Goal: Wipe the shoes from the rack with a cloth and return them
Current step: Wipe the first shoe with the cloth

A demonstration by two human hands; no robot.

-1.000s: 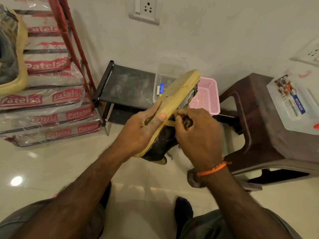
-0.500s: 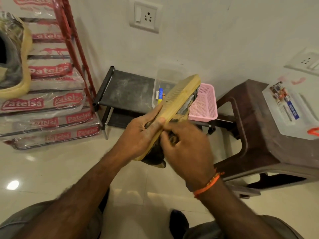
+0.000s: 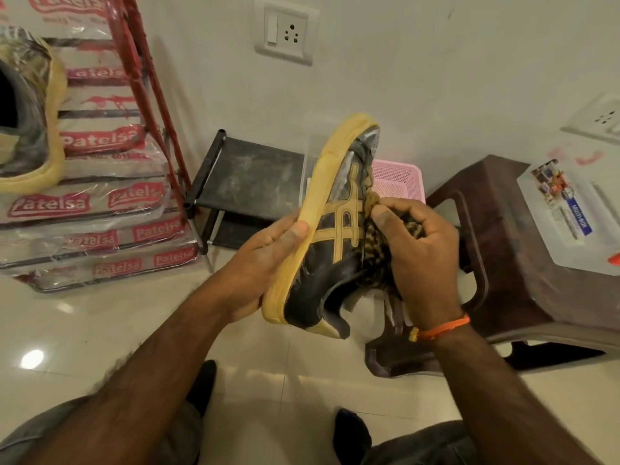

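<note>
Left hand (image 3: 268, 253) grips the shoe (image 3: 330, 236) by its yellow sole, thumb curled over the sole edge, palm under it; shoe is held in the air on its side, toe up and away, heel toward the person. Right hand (image 3: 414, 250) is curled against the upper, fingers bunched round a patterned cloth (image 3: 375, 245) and pinching it at the laces. Orange thread band on the right wrist. Behind the shoe: low black rack (image 3: 250, 176) against the wall, top shelf dusty, lower shelf partly visible; a pink basket (image 3: 399, 179) sits at its right end, mostly hidden by the shoe, a clear box just left of it also mostly hidden. Right: brown plastic stool (image 3: 496, 263) just beside the right hand, a clear lidded box (image 3: 570, 216) lying on its seat near the frame edge. Left: red ladder (image 3: 147, 95) leaning toward the wall, its foot close to the rack's left post; stacked "Patelsa" packs (image 3: 87, 203) behind and beside it. Second shoe (image 3: 30, 122) at far left edge, cut off by the frame, what it rests on unclear. Wall sockets above the rack and at right. Open glossy tile floor (image 3: 110, 330) lies between the packs and the person's knees; gap between rack and stool is narrow.
</note>
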